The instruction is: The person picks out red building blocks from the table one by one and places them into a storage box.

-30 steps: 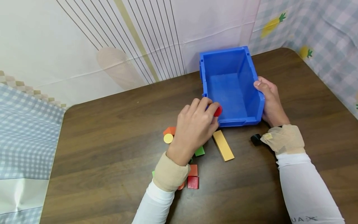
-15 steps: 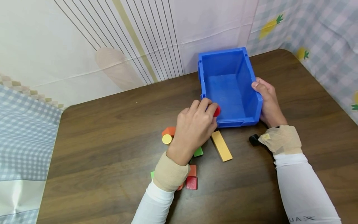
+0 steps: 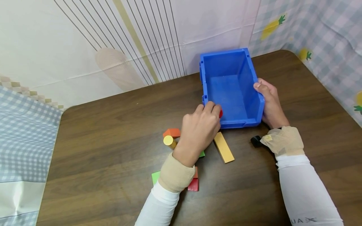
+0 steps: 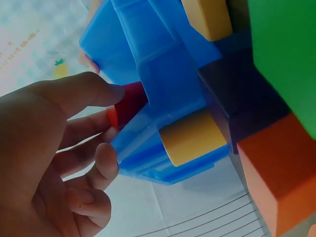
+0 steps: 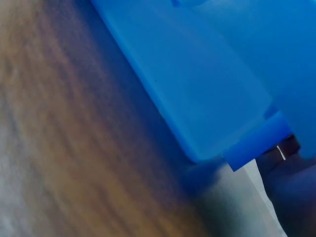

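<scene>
My left hand (image 3: 199,128) pinches a small red block (image 4: 131,101) between thumb and fingers. In the head view only a sliver of this block shows past the fingertips, over the near left corner of a blue plastic bin (image 3: 226,91). The bin stands at the back right with its inside visible and nothing lying on its floor. My right hand (image 3: 271,102) grips the bin's right side wall, thumb on the rim and fingers outside. Close to my left wrist stand a yellow cylinder (image 3: 168,141) and an orange block (image 3: 171,132).
A flat yellow block (image 3: 224,147) lies in front of the bin. Beneath the left forearm, green (image 3: 155,177) and red blocks (image 3: 193,185) are partly hidden. The left wrist view also shows a dark block (image 4: 242,98). A black object (image 3: 256,141) sits beside the right wrist.
My left hand has shifted slightly right and toward me relative to the blocks, uncovering more of the yellow cylinder and a green block. Less of the red block shows. The right hand keeps its hold.
</scene>
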`<state>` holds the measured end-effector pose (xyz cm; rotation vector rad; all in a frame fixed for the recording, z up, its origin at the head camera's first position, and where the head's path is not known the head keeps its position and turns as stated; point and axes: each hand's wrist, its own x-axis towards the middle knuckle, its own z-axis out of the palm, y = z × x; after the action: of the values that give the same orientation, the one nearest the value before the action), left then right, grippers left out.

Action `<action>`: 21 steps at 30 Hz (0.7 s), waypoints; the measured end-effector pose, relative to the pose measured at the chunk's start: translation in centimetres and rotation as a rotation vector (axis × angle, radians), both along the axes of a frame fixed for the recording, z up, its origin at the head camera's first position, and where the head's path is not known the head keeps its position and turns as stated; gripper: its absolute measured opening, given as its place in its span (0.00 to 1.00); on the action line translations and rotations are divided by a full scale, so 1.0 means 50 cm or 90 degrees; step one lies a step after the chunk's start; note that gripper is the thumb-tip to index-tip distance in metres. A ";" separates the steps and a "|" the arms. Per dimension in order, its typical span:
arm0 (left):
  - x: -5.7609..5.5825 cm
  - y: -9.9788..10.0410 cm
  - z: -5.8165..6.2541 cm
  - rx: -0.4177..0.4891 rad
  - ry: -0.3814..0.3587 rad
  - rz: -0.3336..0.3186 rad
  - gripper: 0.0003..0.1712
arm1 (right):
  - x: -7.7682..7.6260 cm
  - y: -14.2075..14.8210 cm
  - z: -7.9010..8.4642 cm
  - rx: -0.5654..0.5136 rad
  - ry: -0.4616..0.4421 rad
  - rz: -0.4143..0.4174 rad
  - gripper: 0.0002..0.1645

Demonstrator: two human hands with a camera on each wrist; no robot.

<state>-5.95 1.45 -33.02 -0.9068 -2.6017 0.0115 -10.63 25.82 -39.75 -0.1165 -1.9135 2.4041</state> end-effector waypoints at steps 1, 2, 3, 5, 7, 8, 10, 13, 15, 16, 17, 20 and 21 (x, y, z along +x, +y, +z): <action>0.001 0.002 -0.001 -0.003 -0.003 0.003 0.17 | 0.000 0.001 -0.001 -0.001 0.000 0.001 0.25; 0.002 0.004 -0.002 -0.006 -0.007 0.006 0.17 | 0.000 0.001 -0.001 -0.002 0.001 0.000 0.25; 0.003 0.006 -0.003 -0.008 -0.011 0.010 0.17 | -0.001 0.002 -0.002 -0.004 0.001 0.001 0.25; 0.004 0.010 -0.004 -0.013 -0.021 0.020 0.16 | -0.001 0.003 -0.002 -0.003 0.003 0.002 0.25; 0.005 0.013 -0.006 -0.018 -0.031 0.032 0.16 | -0.002 0.003 -0.003 -0.003 0.005 0.002 0.24; 0.006 0.014 -0.007 -0.021 -0.034 0.037 0.15 | -0.002 0.002 -0.003 -0.002 0.006 0.001 0.24; 0.009 0.017 -0.008 -0.028 -0.037 0.046 0.15 | -0.002 0.002 -0.003 0.005 0.008 0.000 0.25; 0.013 0.023 -0.011 -0.046 -0.031 0.053 0.14 | -0.001 0.001 -0.003 0.003 0.010 -0.002 0.25; 0.016 0.026 -0.013 -0.059 -0.021 0.055 0.13 | -0.002 0.001 -0.003 0.002 0.009 -0.001 0.25; 0.017 0.028 -0.013 -0.065 -0.018 0.055 0.13 | -0.001 0.001 -0.003 0.000 0.008 -0.001 0.25; 0.018 0.029 -0.014 -0.068 -0.015 0.055 0.13 | -0.002 0.001 -0.002 -0.002 0.008 0.000 0.25; 0.019 0.032 -0.016 -0.069 -0.016 0.057 0.13 | -0.002 0.002 -0.002 -0.004 0.006 0.004 0.25; 0.019 0.033 -0.017 -0.066 -0.020 0.058 0.13 | -0.001 0.002 -0.002 -0.006 0.005 0.005 0.25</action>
<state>-4.99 3.12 -33.89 -0.8277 -2.6909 0.1595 -10.71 25.94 -39.87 -0.0999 -1.9035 2.4140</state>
